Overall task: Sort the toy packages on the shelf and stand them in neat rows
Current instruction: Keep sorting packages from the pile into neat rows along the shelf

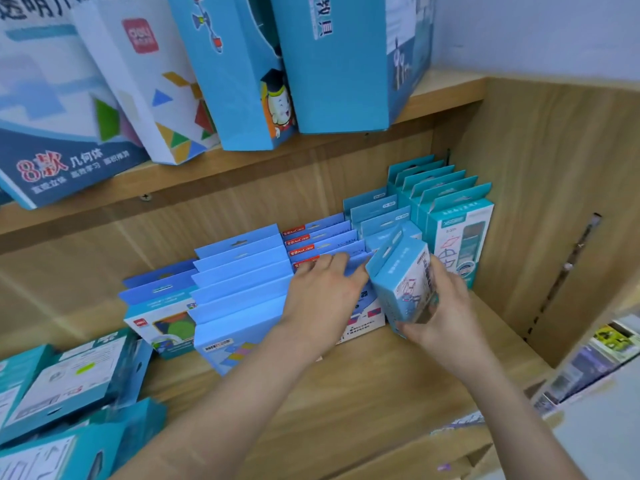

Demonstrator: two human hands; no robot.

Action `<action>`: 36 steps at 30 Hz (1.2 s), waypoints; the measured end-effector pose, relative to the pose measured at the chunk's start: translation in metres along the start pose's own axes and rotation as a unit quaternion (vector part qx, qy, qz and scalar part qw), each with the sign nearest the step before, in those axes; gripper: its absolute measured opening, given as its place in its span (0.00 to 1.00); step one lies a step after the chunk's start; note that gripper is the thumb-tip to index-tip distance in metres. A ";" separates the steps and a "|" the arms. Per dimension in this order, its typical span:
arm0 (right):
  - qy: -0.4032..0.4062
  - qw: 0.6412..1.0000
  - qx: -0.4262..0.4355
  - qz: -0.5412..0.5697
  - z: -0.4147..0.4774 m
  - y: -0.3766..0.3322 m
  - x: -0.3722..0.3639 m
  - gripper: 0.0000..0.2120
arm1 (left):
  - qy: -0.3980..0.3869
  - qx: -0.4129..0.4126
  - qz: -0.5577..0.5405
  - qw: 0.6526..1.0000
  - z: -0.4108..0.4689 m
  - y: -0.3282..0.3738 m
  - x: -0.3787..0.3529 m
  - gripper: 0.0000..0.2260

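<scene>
Tilting teal package [401, 278] in the right hand [446, 306]

Rows of boxes [239, 282] stand at the back of the shelf [346, 393], with loose boxes [69, 382] lying at its left

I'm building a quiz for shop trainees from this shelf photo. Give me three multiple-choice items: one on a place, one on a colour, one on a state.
1. Where do the big leaning boxes stand? A the upper shelf; B a cart; C the floor.
2. What colour are the labels by the left hand? A green; B red; C yellow.
3. How is the small box in the right hand? A lying flat; B standing upright; C tilted in a grip.
Answers: 1 A, they rest on the upper board. 2 B, red strips show on the tabs. 3 C, fingers curl round it and it leans.
</scene>
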State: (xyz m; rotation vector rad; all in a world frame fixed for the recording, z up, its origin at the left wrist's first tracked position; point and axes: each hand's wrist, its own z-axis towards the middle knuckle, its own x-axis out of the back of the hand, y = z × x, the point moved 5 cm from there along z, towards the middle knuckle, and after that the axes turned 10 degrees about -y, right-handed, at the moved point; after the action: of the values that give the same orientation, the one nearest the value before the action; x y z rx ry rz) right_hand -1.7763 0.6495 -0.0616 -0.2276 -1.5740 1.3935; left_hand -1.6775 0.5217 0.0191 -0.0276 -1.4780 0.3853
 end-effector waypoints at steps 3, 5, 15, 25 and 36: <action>0.012 0.999 -0.002 -0.038 -0.003 0.000 -0.004 0.52 | -0.021 0.007 0.010 1.000 -0.002 0.000 -0.004 0.33; 0.038 0.998 -0.020 -0.037 -0.003 0.000 -0.003 0.52 | -0.017 0.008 0.016 1.000 -0.001 0.000 -0.003 0.33; 0.065 0.978 -0.125 -0.152 0.000 -0.008 -0.013 0.54 | 0.043 0.008 -0.174 0.984 0.019 0.008 0.011 0.33; 0.076 0.990 -0.101 -0.055 -0.005 0.005 -0.004 0.37 | 0.044 0.080 -0.090 0.992 0.056 0.016 -0.003 0.39; 0.022 0.983 -0.023 0.183 -0.005 0.024 -0.016 0.34 | 0.098 0.078 -0.052 0.991 0.052 0.022 -0.008 0.38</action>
State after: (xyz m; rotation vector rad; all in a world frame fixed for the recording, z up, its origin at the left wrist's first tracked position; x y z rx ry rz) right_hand -1.7752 0.6494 -0.0911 -0.5972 -1.5823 1.6183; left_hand -1.7332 0.5291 0.0109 0.1320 -1.2476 0.4009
